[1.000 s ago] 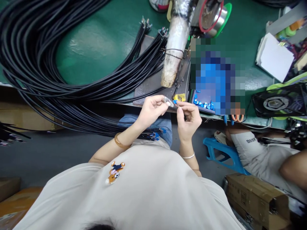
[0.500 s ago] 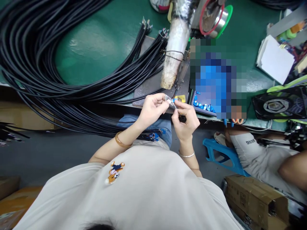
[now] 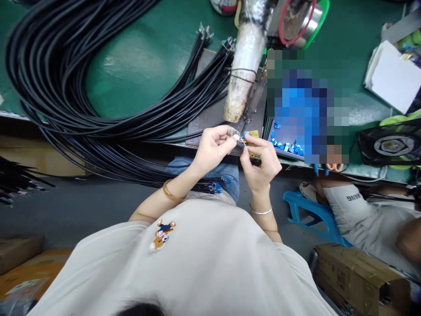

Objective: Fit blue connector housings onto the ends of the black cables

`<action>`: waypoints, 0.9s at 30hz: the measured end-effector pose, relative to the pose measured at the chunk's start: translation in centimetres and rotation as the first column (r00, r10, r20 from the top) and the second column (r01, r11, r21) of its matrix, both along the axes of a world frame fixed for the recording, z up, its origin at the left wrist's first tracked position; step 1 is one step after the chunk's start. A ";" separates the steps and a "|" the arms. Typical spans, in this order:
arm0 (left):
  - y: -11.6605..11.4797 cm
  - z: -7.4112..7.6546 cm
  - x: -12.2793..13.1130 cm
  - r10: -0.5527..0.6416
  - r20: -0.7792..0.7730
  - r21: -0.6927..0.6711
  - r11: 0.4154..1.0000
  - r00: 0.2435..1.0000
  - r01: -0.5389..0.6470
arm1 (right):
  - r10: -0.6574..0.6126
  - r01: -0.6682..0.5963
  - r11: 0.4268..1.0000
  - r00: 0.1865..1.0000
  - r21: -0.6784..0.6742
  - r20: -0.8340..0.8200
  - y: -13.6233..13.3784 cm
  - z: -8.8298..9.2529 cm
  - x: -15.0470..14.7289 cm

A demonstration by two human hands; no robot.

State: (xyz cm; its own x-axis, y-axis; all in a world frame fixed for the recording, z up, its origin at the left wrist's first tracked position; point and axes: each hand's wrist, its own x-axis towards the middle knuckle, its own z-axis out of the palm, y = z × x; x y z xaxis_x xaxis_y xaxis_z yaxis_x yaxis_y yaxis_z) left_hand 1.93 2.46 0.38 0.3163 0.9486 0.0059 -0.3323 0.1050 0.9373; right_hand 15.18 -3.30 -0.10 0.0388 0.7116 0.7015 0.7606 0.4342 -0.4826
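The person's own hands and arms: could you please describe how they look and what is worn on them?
The left hand and right hand are without gloves. An amber-brown bangle is worn on the left, a thin silver-coloured bangle on the right. The pale beige sleeves are short.

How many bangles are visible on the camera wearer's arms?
2: a brown bangle around the forearm behind the left hand, and a silver bangle around the wrist of the right hand. Any under the shirt would be hidden.
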 end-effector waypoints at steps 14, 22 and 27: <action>0.0 -0.1 -0.2 -0.048 -0.014 -0.064 0.997 0.999 0.047 | 0.012 -0.012 1.000 0.999 -0.012 -0.030 0.0 0.0 0.2; -0.2 0.3 -0.2 -0.014 -0.032 -0.015 1.000 0.999 0.014 | -0.021 0.021 1.000 1.000 -0.013 -0.020 0.1 0.3 0.1; -0.2 0.3 -0.2 -0.018 -0.023 0.014 1.000 1.000 0.018 | -0.018 0.017 1.000 0.999 -0.010 -0.027 0.1 0.5 0.0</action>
State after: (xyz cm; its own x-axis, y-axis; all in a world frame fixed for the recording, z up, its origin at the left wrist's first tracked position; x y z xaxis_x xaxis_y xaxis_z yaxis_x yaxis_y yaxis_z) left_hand 1.72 2.24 0.70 0.3334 0.9427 0.0117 -0.3094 0.0976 0.9459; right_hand 15.18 -3.16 0.39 0.0704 0.7174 0.6931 0.7545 0.4162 -0.5075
